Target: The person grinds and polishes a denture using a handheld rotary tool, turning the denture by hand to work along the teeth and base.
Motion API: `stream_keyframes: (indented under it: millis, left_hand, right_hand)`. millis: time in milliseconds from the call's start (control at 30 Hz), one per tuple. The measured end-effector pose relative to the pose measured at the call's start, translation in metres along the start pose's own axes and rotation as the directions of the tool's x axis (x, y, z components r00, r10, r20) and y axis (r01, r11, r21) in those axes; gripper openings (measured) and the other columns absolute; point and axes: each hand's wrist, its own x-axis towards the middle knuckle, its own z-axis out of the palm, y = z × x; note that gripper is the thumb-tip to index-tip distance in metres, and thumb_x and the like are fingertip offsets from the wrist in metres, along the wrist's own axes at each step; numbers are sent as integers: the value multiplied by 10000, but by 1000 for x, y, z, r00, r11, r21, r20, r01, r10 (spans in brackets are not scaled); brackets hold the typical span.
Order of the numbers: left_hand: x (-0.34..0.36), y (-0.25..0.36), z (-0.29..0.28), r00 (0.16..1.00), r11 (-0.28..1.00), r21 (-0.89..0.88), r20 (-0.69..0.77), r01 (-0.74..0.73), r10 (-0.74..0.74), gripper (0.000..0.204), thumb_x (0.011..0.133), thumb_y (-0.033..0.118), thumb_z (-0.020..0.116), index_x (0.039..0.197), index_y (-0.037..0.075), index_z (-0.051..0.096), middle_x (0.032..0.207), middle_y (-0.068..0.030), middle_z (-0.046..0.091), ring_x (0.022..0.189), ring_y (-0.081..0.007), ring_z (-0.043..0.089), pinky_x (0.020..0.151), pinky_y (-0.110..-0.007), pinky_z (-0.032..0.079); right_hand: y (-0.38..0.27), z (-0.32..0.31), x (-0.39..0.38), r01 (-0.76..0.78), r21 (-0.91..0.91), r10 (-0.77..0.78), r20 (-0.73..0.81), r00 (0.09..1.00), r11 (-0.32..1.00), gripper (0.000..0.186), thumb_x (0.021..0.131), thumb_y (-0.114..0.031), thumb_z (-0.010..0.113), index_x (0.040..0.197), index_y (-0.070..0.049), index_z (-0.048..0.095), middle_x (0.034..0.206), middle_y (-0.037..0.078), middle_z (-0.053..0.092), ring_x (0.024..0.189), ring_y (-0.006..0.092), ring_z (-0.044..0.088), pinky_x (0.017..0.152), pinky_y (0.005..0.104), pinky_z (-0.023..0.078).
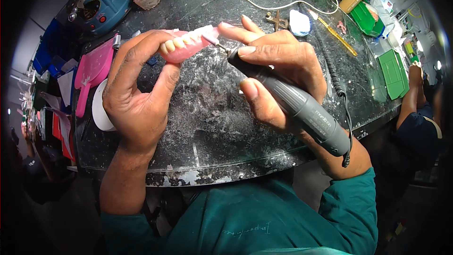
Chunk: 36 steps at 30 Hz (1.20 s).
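Note:
Between the thumb and fingers of my left hand (139, 85) is a pink denture (181, 53) with a row of pale teeth, held up over the bench. My right hand (278, 66) grips a dark grey rotary handpiece (302, 104), its body slanting down toward my right wrist. The small burr (211, 39) at its tip is at the denture's right end; whether it touches the surface I cannot tell. Fingers of my right hand reach near that same end of the denture. A coiled black cord runs by the handpiece's rear.
The dark bench (207, 113) is strewn with white dust. A pink dustpan (96, 66) and a blue machine (101, 7) stand left. Farther back right are a yellow-handled tool (339, 35), a white cable and green trays (392, 73). Another person's arm (413, 85) is far right.

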Motion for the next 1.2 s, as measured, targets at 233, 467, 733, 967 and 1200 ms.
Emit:
stream_keyframes:
  millis: [233, 467, 733, 967, 1200]
  left_hand:
    - [4, 4, 6, 994, 999, 9, -98, -41, 41, 376, 696, -152, 663, 1051, -28, 653, 1035, -124, 662, 984, -212, 632, 906, -329, 493]
    - [2, 4, 4, 993, 996, 60, -99, -61, 67, 390, 673, -138, 673, 1045, -19, 662, 1027, -119, 662, 1006, -230, 628, 921, -348, 489]
    - [3, 5, 2, 991, 992, 75, -76, -102, 108, 395, 659, -132, 676, 1037, -16, 669, 1022, -117, 661, 1003, -240, 629, 932, -360, 481]
    - [3, 5, 3, 992, 993, 84, -84, -84, 91, 401, 644, -138, 684, 1025, -12, 673, 1019, -115, 663, 999, -245, 629, 932, -368, 481]
    - [4, 6, 3, 989, 986, 118, -81, -116, 126, 410, 629, -141, 690, 1016, -7, 678, 1013, -114, 665, 997, -252, 629, 923, -372, 484]
  right_hand:
    - [0, -9, 3, 45, -52, -35, 179, 983, 998, 311, 870, -90, 658, 1094, 27, 477, 1006, 193, 587, 1142, 468, 572, 1079, 622, 295]
    - [0, -9, 4, 58, -40, -49, 193, 980, 998, 305, 874, -95, 653, 1098, 24, 484, 997, 191, 589, 1141, 463, 574, 1084, 621, 287]
    - [0, -10, 4, 44, -41, -36, 186, 982, 998, 320, 872, -115, 666, 1101, 22, 489, 997, 186, 592, 1140, 461, 576, 1093, 627, 259]
    - [-1, -15, 4, 20, -13, -17, 209, 978, 1000, 334, 878, -149, 669, 1105, 13, 485, 989, 183, 596, 1147, 465, 570, 1093, 629, 253]
    - [-2, -13, 4, 20, -31, -14, 208, 978, 999, 313, 886, -133, 652, 1105, 12, 483, 992, 182, 597, 1151, 471, 565, 1090, 626, 263]
